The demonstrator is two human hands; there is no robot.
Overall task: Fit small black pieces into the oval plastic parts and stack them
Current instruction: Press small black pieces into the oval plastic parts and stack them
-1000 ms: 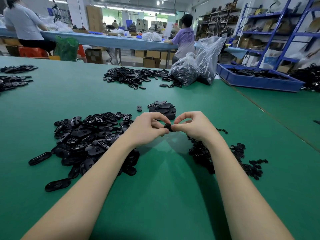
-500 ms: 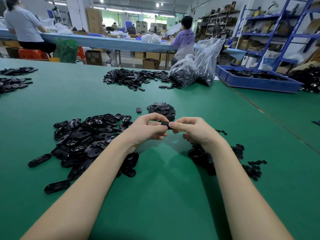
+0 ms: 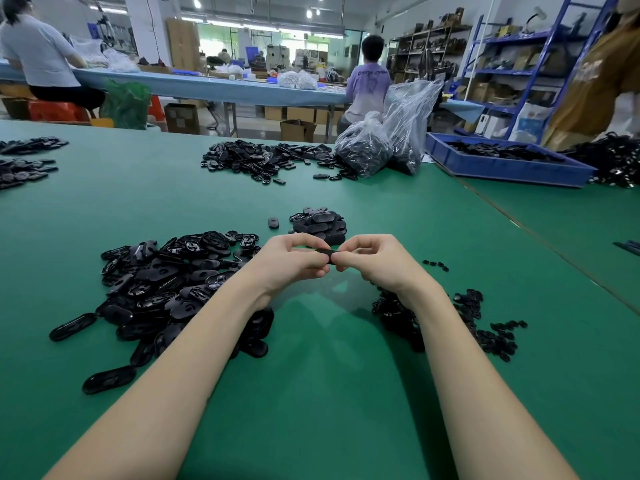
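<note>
Both hands meet above the green table and pinch one black oval part [image 3: 327,252] between them. My left hand [image 3: 289,263] grips its left end with thumb and fingers. My right hand [image 3: 372,259] pinches its right end. Most of the part is hidden by fingers, so any small piece in it cannot be seen. A loose heap of black oval parts [image 3: 166,289] lies to the left. Small black pieces [image 3: 464,323] lie scattered to the right, under my right wrist. A stack of ovals [image 3: 320,223] stands just beyond my hands.
A single oval [image 3: 273,222] lies left of the stack. Farther back lie another pile of parts [image 3: 266,161], two clear bags of parts [image 3: 384,140] and a blue tray [image 3: 502,164]. More parts lie at the far left edge [image 3: 24,164]. People work at a blue bench behind.
Both hands shifted slightly forward and up toward the stack, still holding the oval part between them. The fingers have regripped and the part now lies flatter.
</note>
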